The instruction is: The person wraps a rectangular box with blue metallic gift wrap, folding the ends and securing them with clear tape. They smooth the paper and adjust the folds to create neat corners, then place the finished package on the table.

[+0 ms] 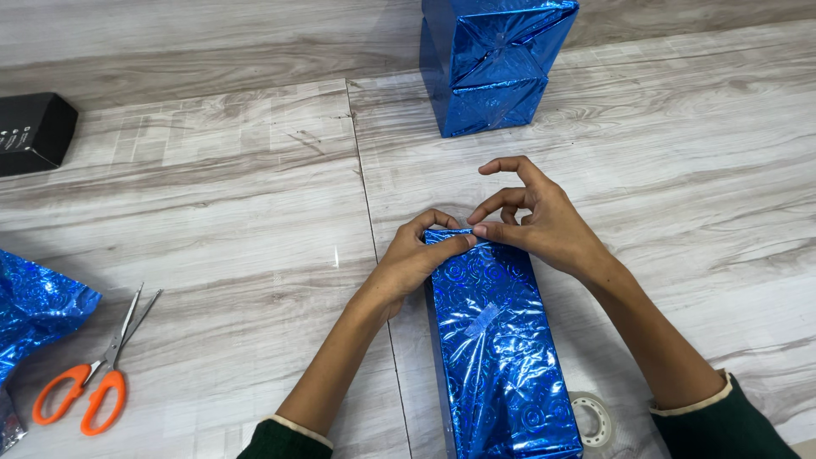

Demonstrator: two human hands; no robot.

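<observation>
— Which step is this?

— Folding an end flap, it seems: the left hand [416,255] and right hand [544,223] pinch blue foil at the far end of the wrapped box [497,348] on the bench [229,221]. Tape looks due next.

— Counts?

— Two wrapped boxes, counting the finished box [493,59]; one tape roll [592,419], one scissors [93,374], one foil scrap [34,306].
</observation>
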